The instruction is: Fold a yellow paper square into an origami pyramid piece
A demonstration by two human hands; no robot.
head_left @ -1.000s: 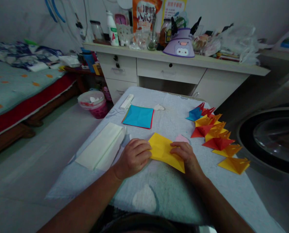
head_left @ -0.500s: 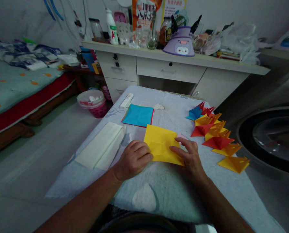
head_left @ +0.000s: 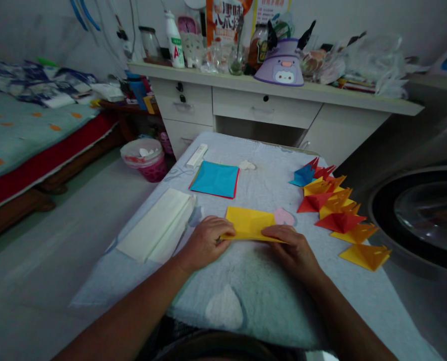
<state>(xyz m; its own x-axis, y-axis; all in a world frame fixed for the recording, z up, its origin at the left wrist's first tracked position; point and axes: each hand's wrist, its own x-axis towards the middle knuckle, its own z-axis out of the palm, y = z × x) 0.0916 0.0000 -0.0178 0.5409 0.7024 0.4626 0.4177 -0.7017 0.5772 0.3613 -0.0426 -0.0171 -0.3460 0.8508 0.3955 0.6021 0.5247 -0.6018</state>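
Observation:
A yellow paper sheet, folded in half into a strip, lies on the cloth-covered table in front of me. My left hand pinches its left near corner with curled fingers. My right hand presses on its right near edge, fingers closed on the paper. A small pink piece lies just beyond the sheet's right end.
A stack of blue and red paper squares lies further back. A row of folded blue, red, orange and yellow paper shapes runs down the right side. A white folded cloth lies left. Behind stand a cluttered desk, a pink bin and a bed.
The yellow sheet went from a tilted folded shape, was opened out flat, and is now folded in half into a low strip. Both hands shifted to its near edge.

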